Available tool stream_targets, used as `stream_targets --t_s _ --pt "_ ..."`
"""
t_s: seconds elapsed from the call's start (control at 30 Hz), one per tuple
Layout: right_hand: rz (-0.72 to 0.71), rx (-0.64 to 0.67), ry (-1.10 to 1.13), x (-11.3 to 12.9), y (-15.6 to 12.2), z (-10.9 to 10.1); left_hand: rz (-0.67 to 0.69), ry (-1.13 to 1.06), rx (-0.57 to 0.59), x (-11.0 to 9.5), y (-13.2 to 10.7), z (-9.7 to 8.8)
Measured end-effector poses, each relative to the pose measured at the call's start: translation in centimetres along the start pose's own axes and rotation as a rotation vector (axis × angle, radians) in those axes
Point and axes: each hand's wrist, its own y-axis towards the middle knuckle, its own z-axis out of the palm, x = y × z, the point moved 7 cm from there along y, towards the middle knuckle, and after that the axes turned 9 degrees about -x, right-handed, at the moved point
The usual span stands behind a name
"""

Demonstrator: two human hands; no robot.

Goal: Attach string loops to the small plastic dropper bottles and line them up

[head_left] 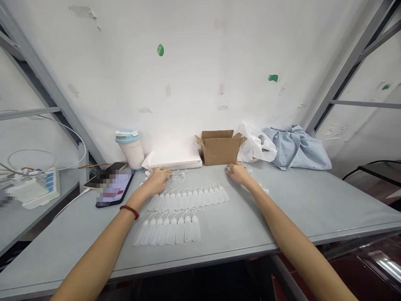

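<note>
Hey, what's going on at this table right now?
One person is working at a grey table with bare hands. The left hand rests on a tangle of small white bits. The right hand touches a white piece just in front of an open cardboard box. Between the arms, small white bottles lie flat in two neat rows, the far one longer.

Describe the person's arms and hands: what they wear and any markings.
The left arm and right arm are bare, with no sleeves in view. The left hand and right hand wear no gloves, and no rings show. A bracelet of dark red beads circles the left wrist; the right wrist wears nothing.
</note>
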Motion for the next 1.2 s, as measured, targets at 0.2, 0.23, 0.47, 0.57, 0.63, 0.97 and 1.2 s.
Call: stream_targets --t_s 0.2,0.23,0.47,0.57,0.63,0.97,1.2 --pt "-0.035 -0.012 0.064 -0.1 0.6 -0.8 0.014 0.008 -0.015 -0.4 0.0 0.1" --pt "-0.035 -0.020 0.064 -0.3 0.7 -1.2 0.013 0.008 -0.020 -0.4 0.0 0.1" --pt "0.024 0.004 0.008 -3.1 0.6 -1.8 0.011 -0.009 -0.070 -0.5 0.0 0.0" --pt "-0.020 0.036 0.041 -3.1 0.5 -1.5 0.015 -0.030 -0.117 -0.7 0.1 -0.5" --pt "-0.054 0.044 0.069 -2.7 0.4 -1.5 0.017 -0.049 -0.154 -0.8 0.2 -0.9" --pt "-0.145 0.058 0.145 -0.8 0.3 -1.1 0.009 -0.185 -0.344 -1.9 0.5 -2.9" --pt "-0.166 0.058 0.185 0.5 0.0 -1.0 -0.019 -0.270 -0.427 -2.8 0.4 -4.6"
